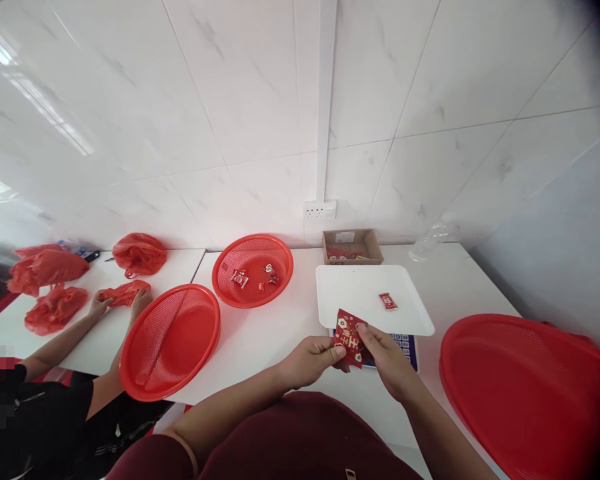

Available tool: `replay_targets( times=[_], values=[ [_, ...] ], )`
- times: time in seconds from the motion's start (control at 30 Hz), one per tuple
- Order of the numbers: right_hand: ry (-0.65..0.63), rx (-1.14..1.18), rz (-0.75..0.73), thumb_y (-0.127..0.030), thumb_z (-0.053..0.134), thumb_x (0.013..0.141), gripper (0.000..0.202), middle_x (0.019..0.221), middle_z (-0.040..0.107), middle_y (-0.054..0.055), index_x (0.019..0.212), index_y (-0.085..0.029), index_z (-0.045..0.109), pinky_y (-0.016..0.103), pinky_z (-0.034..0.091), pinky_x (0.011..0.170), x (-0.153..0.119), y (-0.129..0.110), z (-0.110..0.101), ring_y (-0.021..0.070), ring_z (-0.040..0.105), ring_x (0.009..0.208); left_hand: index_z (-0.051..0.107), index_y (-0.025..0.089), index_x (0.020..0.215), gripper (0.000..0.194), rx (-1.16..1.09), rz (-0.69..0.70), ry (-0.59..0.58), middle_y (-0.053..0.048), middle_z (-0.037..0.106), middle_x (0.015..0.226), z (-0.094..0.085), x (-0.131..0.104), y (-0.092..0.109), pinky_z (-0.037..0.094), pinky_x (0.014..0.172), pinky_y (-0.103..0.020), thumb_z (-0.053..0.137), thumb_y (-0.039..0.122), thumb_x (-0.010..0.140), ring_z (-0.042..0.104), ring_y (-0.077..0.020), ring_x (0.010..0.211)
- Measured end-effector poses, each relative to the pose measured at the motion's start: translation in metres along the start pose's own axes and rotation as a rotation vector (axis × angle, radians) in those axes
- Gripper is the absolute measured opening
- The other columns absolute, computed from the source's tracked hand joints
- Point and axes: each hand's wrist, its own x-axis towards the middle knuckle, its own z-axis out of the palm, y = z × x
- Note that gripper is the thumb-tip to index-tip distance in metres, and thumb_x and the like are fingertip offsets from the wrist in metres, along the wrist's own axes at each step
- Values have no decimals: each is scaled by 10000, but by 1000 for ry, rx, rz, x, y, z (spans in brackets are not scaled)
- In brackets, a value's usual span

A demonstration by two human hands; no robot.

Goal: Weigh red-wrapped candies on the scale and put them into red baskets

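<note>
At the bottom edge, nearest the cam, wearer's maroon top (310,437) w/ a zip pull; both bare forearms reach fwd from it. Just beyond, at approx. mid-pic, L hand (313,360) & R hand (386,357) share one flat red packet (349,339). L grip: thumb on front face, low on the L side, fingers behind, pinched on it. R grip: thumb on its upper R side, also clamped on it. Packet's tilted, gold characters + pale flowers facing up, overlapping the near edge of a white tray (347,290). Blue number panel (406,347) shows under that near edge, partly hidden by R hand.

On the R, close in, a big red tub (510,393), cut off by the dark pic edge. On the L, a red basket (193,340), tipped, bet. wearer & co-worker. Co-worker's hands (141,300), far L, are on a crumpled red bag (125,293); exact grip can't tell.

Further back: one small red sachet (387,301) lying on the tray, R of ctr, apart from both hands. L of tray, a 2nd basket (289,273) w/ a few small wrapped pcs (240,279) inside. Behind tray, a cardboard box (353,256) w/ red items in it; clear plastic bottle (429,241) to its R. Farthest: tiled wall (250,100) w/ socket (321,210) & vertical trunking (326,100).
</note>
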Motion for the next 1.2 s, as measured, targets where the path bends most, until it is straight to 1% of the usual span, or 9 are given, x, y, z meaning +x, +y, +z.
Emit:
replay_targets(
  times=[0.13,0.2,0.33,0.53,0.67,0.8,0.93,1.1,1.2],
  values=[
    [109,-294,-80,-701,476,734,501,561,566,-10,579,-225,496,290,380,552,-2,0,0,151,471,571,673,128,872,602,84,-25,-40,-51,650,797,-3,1,-1,452,778,-302,546,700,737,575,-156,758],
    [97,-391,-105,-698,461,738,500,588,598,2,584,-226,515,298,389,572,-3,-2,1,163,497,593,654,127,939,601,77,-6,-8,-53,654,856,-4,3,0,446,784,-303,565,685,734,572,-162,796],
    [33,-427,-128,-664,451,766,468,620,631,12,626,-227,548,303,409,588,-7,-5,4,173,529,612,634,110,966,551,-41,14,133,-47,649,852,-5,7,2,443,746,-296,611,615,747,567,-151,766],
    [-131,-396,-108,-581,506,786,415,814,697,33,889,-207,654,314,453,655,-10,-2,5,195,587,724,648,124,921,472,-93,81,314,-39,649,821,-1,9,9,430,744,-287,626,565,753,558,-150,773],
    [-179,-449,-136,-560,471,811,400,782,695,32,826,-215,672,314,445,657,-13,-4,6,201,589,726,629,115,927,500,-142,41,308,-40,640,811,-3,8,10,417,693,-269,655,571,722,543,-133,723],
    [-260,-499,-134,-539,436,838,408,741,671,23,765,-215,673,294,421,639,-16,-12,5,183,568,696,617,114,835,501,-111,-25,277,-18,608,728,-8,8,10,396,655,-263,671,592,693,508,-112,659],
    [-347,-529,-106,-525,429,849,399,751,653,13,789,-222,681,285,393,642,-18,-14,3,170,544,695,589,125,709,467,-143,-5,306,3,571,645,-13,11,14,372,633,-256,717,569,645,469,-94,606],
    [-166,-508,-88,-565,403,830,425,621,551,-7,655,-212,561,283,347,584,-15,-8,2,149,468,604,527,154,698,456,-134,38,356,25,531,619,-16,12,18,349,592,-244,679,583,675,430,-83,569],
    [-91,-467,-94,-576,391,826,421,589,516,-19,633,-220,506,281,345,569,-13,-7,0,142,447,580,500,164,723,467,-77,-10,267,39,504,621,-19,10,20,331,563,-235,643,608,696,408,-77,553]
  ],
)
